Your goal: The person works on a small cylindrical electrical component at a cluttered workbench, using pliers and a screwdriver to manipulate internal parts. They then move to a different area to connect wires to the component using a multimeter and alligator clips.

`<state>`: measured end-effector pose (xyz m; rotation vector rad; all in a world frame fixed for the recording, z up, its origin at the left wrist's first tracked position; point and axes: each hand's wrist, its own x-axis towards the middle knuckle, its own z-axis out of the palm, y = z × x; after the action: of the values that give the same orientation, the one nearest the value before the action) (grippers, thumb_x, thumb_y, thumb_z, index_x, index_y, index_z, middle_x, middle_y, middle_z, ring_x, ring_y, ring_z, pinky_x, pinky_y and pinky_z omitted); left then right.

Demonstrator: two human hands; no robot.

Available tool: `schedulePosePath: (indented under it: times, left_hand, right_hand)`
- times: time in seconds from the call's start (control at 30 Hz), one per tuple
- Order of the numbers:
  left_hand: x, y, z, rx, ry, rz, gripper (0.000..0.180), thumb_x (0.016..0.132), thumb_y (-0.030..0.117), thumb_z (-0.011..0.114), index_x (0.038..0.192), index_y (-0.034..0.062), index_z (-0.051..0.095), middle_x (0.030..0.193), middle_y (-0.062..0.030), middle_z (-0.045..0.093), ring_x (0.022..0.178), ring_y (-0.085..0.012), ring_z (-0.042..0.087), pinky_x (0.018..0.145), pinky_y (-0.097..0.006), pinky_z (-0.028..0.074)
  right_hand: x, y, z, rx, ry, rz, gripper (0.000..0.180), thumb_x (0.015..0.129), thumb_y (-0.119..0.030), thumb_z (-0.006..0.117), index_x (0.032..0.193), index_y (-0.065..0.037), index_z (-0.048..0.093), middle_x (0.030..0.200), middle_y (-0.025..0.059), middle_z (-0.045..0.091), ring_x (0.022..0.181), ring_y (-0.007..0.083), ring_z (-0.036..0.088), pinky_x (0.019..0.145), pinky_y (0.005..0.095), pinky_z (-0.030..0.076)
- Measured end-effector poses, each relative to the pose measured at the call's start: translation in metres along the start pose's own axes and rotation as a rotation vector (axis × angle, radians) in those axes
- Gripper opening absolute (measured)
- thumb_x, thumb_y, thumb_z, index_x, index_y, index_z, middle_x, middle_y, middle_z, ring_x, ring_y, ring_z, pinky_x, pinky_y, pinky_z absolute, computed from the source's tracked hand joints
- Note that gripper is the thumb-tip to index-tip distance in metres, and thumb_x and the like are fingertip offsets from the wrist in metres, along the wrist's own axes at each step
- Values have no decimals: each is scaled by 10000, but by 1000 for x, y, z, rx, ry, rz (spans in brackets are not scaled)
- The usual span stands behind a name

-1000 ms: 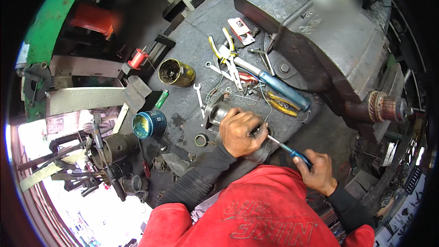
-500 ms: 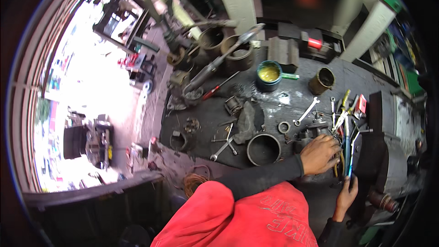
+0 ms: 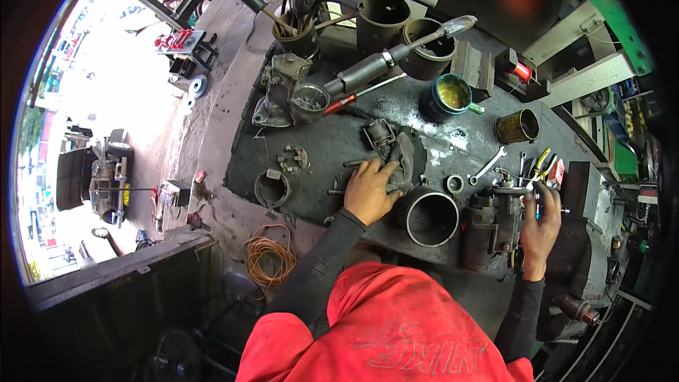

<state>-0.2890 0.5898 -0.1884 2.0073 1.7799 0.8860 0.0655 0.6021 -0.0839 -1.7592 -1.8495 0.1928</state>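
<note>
My left hand (image 3: pixel 371 191) is over the bench, fingers apart, at the edge of a crumpled dark grey cloth (image 3: pixel 403 159). It covers the spot where wrenches lay; a short bit of metal shows beside it. Just past the fingertips sits a small metal part with a round frame (image 3: pixel 379 133). My right hand (image 3: pixel 540 233) is raised beside a dark, motor-like metal assembly (image 3: pixel 488 223), fingers bent. A thin silvery rod end (image 3: pixel 564 211) sticks out beside these fingers; what they hold is mostly hidden. An open metal cylinder (image 3: pixel 433 219) stands between my hands.
Combination wrench (image 3: pixel 488 165), metal ring (image 3: pixel 454 184) and yellow-handled pliers (image 3: pixel 543 160) lie at right. A blue tin of yellow grease (image 3: pixel 450 97) and a rusty can (image 3: pixel 518 127) stand behind. Red-handled screwdriver (image 3: pixel 341 105) and metal housing (image 3: pixel 283 92) are left; coiled orange cable (image 3: pixel 271 258) lies below.
My left hand has moved left from the metal assembly to the cloth and wrenches. The right hand has come up from the blue-handled tool to beside the assembly. The view has shifted.
</note>
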Motion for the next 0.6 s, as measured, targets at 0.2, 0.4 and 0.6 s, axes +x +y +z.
schedulePosePath:
  times: [0.2, 0.4, 0.6]
  left_hand:
    - [16, -15, -53, -45, 171, -54, 288, 816, 126, 772, 1084, 36, 721, 945, -172, 686, 887, -378, 677, 809, -441, 550]
    - [-5, -17, -90, 260, 168, -213, 466, 748, -13, 720, 1205, 54, 661, 1095, -195, 584, 1035, -392, 597, 887, -453, 503]
    - [-37, -4, -46, -100, 23, -158, 362, 779, 15, 700, 1139, 41, 692, 1054, -162, 573, 1035, -364, 562, 921, -445, 489]
  right_hand:
    - [39, -108, 40, 235, -372, -229, 182, 906, -53, 689, 1078, -17, 734, 1019, 153, 685, 938, 341, 675, 808, 411, 528]
    - [64, -100, 118, 3, -840, -358, 230, 848, -186, 736, 1044, -65, 749, 985, 176, 707, 971, 383, 677, 855, 483, 534]
    - [67, -103, 197, 115, -1023, -678, 311, 814, -178, 730, 1120, -146, 770, 1016, 143, 744, 979, 366, 705, 869, 465, 560]
